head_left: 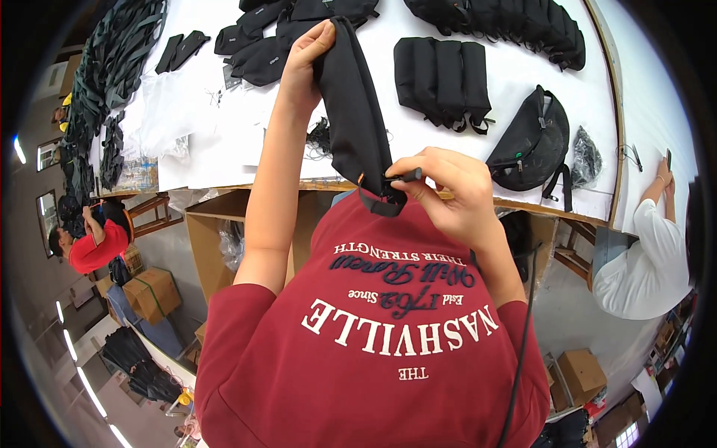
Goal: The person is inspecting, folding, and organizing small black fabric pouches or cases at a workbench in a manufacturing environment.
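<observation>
A long, narrow black fabric bag [351, 112] hangs tilted in front of my chest, over the table's near edge. At its upper end my left hand [308, 63] is closed around the fabric, thumb on top. My right hand [448, 185] is at the lower end, thumb and fingers pinching a short dark piece [408, 176] that sticks out beside the bag; whether it is a zip pull, strap end or small tool I cannot make out. A black webbing loop [382, 205] and a small orange tab show at that lower end.
On the white table [448, 160] lie a row of black bags [441, 82], a half-round waist bag [530, 142], a plastic-wrapped bundle [586, 157] and black straps [112, 67]. Cartons [151, 293] stand on the floor. Co-workers in red [101, 243] and white [642, 254] are at either side.
</observation>
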Demonstrator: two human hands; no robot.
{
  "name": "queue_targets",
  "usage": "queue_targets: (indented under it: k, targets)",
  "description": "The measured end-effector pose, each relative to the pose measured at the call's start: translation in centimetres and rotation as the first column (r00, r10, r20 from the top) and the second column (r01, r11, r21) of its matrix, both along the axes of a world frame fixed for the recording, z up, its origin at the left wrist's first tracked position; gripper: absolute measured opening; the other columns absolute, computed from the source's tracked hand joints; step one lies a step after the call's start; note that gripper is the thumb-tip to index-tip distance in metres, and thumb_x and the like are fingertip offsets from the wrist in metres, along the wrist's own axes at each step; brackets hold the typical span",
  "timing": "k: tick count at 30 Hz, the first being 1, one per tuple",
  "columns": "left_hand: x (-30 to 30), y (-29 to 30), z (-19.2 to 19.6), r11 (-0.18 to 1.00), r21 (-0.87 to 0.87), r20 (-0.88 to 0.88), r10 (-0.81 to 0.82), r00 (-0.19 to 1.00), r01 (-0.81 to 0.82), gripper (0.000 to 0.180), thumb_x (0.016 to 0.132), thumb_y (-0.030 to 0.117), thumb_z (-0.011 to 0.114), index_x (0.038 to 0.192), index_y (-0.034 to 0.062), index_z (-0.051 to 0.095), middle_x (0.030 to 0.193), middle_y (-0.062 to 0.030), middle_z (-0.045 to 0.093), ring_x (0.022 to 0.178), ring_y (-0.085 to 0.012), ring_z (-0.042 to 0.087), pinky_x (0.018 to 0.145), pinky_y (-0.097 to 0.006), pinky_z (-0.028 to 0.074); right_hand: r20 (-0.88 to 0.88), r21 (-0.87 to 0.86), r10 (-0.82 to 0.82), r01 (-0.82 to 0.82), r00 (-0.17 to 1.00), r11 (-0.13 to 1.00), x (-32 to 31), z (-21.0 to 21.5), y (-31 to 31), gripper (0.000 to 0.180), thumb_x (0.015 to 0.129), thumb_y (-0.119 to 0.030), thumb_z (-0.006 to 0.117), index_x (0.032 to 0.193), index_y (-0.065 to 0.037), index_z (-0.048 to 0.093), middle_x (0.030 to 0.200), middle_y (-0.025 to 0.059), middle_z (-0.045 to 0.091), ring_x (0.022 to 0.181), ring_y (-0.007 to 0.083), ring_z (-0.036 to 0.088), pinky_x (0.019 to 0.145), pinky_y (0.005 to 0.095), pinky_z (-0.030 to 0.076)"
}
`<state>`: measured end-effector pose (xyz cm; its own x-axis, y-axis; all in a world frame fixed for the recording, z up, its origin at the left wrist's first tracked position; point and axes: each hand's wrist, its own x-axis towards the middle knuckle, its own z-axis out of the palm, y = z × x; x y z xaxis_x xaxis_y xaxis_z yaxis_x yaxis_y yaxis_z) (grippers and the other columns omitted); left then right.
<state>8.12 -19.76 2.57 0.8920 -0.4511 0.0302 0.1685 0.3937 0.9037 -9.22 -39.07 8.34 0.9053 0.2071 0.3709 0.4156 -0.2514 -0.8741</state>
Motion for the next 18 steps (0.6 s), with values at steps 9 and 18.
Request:
queue_targets:
  k: [9, 18]
  targets:
    - [0.0, 0.0, -0.3, 1.000, 0.025, -0.026, 0.016, 1.000, -0.015, 0.017, 0.092, 0.021, 0.054, 0.087, 0.0062, 0.060, 0.076, 0.0046, 0.060, 0.066, -0.0018, 0.054, 0.060, -0.017, 0.043, -0.098, -0.020, -0.041, 0.039, 0.994, 0.999, -0.4, -0.5, -0.1, 0.022, 0.073, -0.004, 0.069, 0.093, -0.003, 0.061, 0.080, 0.0085, 0.061, 0.067, 0.0210, 0.057, 0.059, 0.0292, 0.045]
    - [-5.2, -0.6, -1.4, 0.991, 0.058, -0.714, 0.124, 0.689, -0.118, 0.032, 0.092, 0.024, 0.052, 0.107, -0.0047, 0.056, 0.103, -0.0141, 0.062, 0.094, -0.0210, 0.061, 0.083, -0.035, 0.050, 0.228, -0.605, -0.172, 0.278, 0.958, 0.746, 0.2, -0.3, -1.8, 0.064, 0.061, -0.013, 0.074, 0.119, -0.031, 0.056, 0.131, 0.0031, 0.043, 0.123, 0.0227, 0.038, 0.103, 0.0399, 0.027]
